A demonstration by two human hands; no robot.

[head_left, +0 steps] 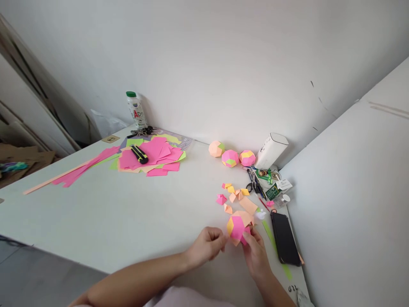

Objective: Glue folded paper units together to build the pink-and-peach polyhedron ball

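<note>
Pinching paper ball w/ L hand + R hand | risk: hard squeeze could pop its folds apart

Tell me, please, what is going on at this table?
A person is holding a half-built paper ball at the near side of the white table, the left hand pinching one side and the right hand the other. Small folded pieces lie just beyond it, and three finished balls sit by the wall. Further left is a pile of pink sheets with a knife on top. A phone lies to the right.
</note>
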